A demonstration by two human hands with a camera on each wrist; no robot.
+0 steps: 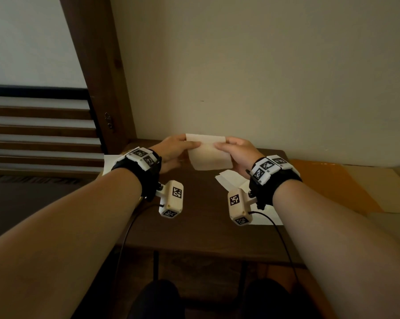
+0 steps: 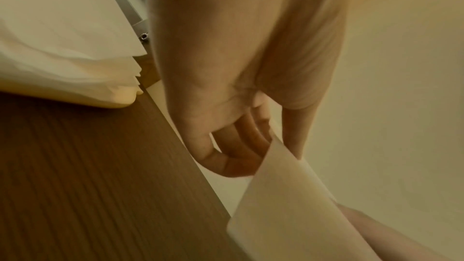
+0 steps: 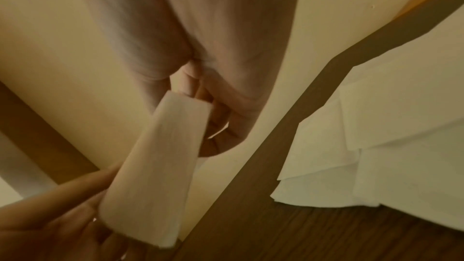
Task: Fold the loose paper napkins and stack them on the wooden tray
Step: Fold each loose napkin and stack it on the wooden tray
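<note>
Head view, napkin: I hold a folded paper napkin (image 1: pixel 207 153) in the air above the far part of the dark wood-grain bench (image 1: pixel 194 226), close to the cream wall (image 1: pixel 263 77).
Head view, my left hand (image 1: pixel 171 153): thumb and fingers pinch the napkin's left edge.
Head view, my right hand (image 1: pixel 237 153): it pinches the right edge the same way.
Head view, loose napkins (image 1: pixel 231 180): flat white sheets lie overlapping on the bench under my right wrist.
Head view, other pile (image 1: pixel 110 163): a white paper corner shows at the bench's left edge.
Left wrist view, napkin (image 2: pixel 288 205): smooth, pale, rectangular; my left fingers (image 2: pixel 233 166) curl behind it, thumb in front.
Left wrist view, pile (image 2: pixel 75 62): soft layered sheets with wavy edges rest on the striped wood.
Right wrist view, napkin (image 3: pixel 155 166): a long soft strip, faintly ribbed, gripped at both ends.
Right wrist view, loose napkins (image 3: pixel 376 146): creased sheets fanned on the bench.
</note>
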